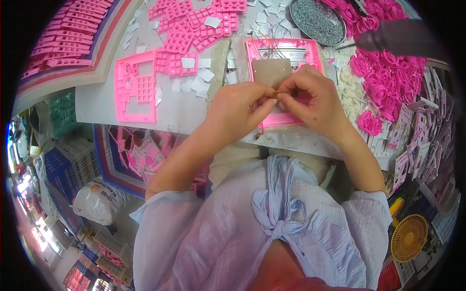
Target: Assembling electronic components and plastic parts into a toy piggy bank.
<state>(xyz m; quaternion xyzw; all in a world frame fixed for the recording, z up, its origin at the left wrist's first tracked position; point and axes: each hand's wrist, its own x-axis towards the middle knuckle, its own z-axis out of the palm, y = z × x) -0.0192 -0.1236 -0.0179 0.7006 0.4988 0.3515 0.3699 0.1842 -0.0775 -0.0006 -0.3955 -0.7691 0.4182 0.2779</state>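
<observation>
My left hand [239,107] and my right hand [315,100] meet fingertip to fingertip, both pinched on something small and brownish that I cannot make out. They are over the near part of a pink plastic housing [285,119] lying on the worktable. A flat tan board [271,72] rests in the housing, just beyond my fingers. Thin wires [270,42] rise from its far side. My right hand hides part of the housing's inside. To the left lies another pink plastic frame [138,87] with a grid of square openings.
Pink key sheets [180,40] and white paper squares [200,83] spread at the back. A round tray of screws [318,22] stands back right, with a dark power screwdriver [393,39] hanging beside it. Pink parts [383,82] and white pieces [350,85] pile at right.
</observation>
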